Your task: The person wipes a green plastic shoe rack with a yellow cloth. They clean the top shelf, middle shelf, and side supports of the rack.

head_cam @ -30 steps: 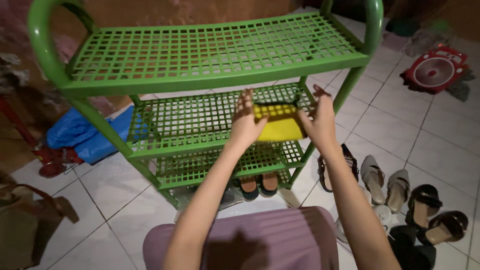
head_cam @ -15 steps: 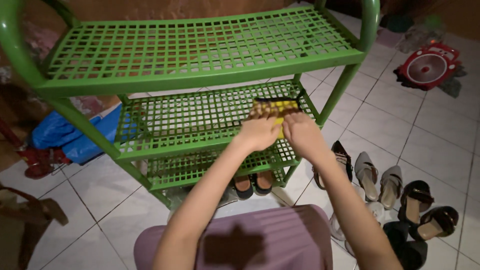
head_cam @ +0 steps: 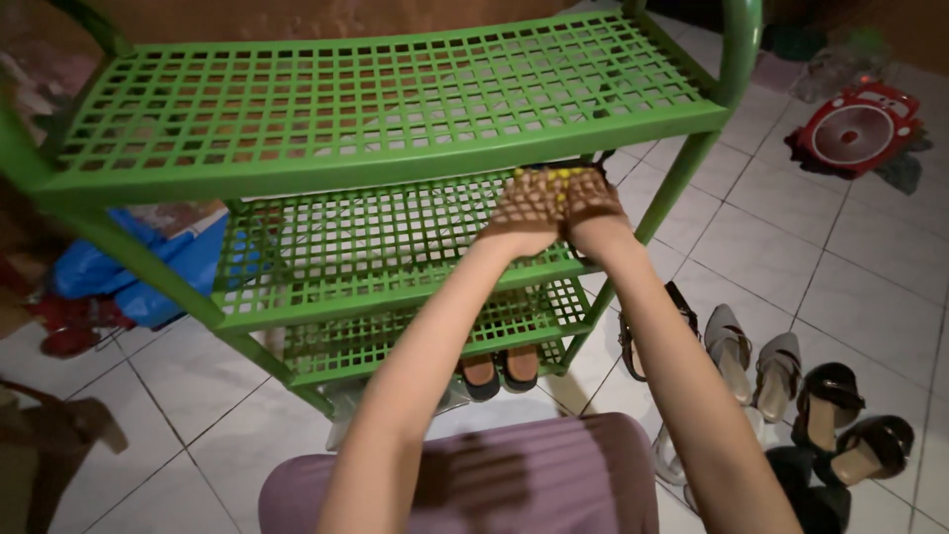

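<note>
A green metal grid rack point(head_cam: 395, 158) with three shelves stands in front of me. My left hand point(head_cam: 529, 208) and my right hand point(head_cam: 593, 203) are side by side on the right end of the middle shelf, partly under the top shelf. Both press on a yellow cloth point(head_cam: 557, 176), of which only a thin strip shows past my fingers. A grid-shaped shadow falls across both hands.
A pair of dark sandals point(head_cam: 499, 371) sits under the bottom shelf. Several pairs of shoes point(head_cam: 781, 376) lie on the white tiled floor at the right. A red round fan point(head_cam: 858, 127) lies at the far right, a blue bag point(head_cam: 148, 262) behind the rack at the left.
Both hands have closed together over the yellow cloth and pushed it further back along the middle shelf, under the top shelf. The cloth is now almost hidden.
</note>
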